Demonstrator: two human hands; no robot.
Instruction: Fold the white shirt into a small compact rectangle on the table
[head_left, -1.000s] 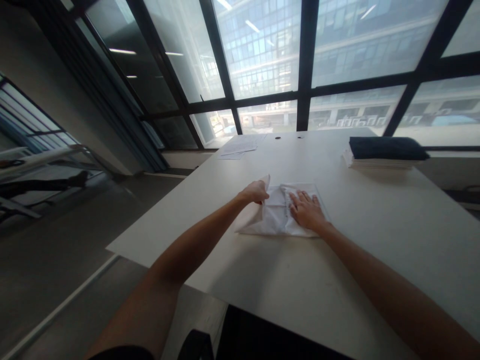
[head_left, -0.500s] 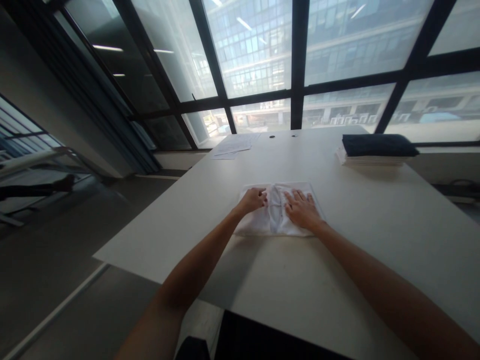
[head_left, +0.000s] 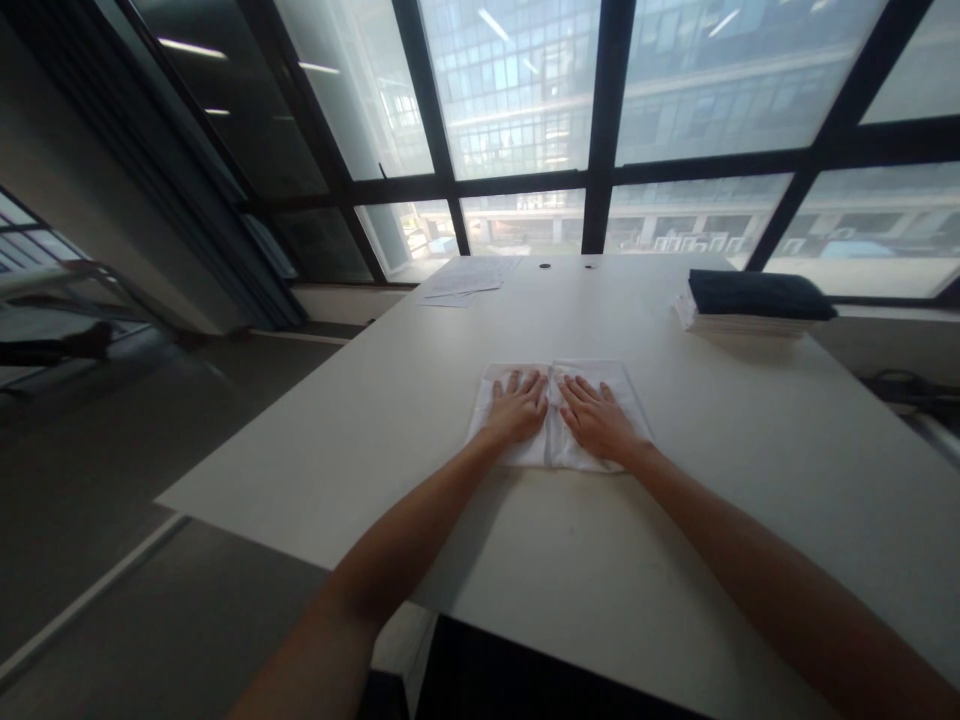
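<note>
A folded white cloth (head_left: 517, 455) lies flat on the white table (head_left: 315, 420), its two halves meeting at a seam down the middle. My left hand (head_left: 519, 408) rests palm down on the left half, fingers stretched out. On the right half my right hand (head_left: 596, 415) lies flat too, with its fingers spread. Both hands press on the cloth from above, and neither grips it. What kind of cloth item it is, I cannot tell.
At the table's back right stands a stack of white folded cloths (head_left: 739, 325) with a dark navy folded cloth (head_left: 757, 295) on top. Paper sheets (head_left: 469, 278) lie at the back left. Large windows (head_left: 517, 90) rise behind the table.
My left hand has uncurled and now lies flat on the cloth's left half. The raised, creased middle of the cloth has flattened into a narrow seam. My right hand remains flat.
</note>
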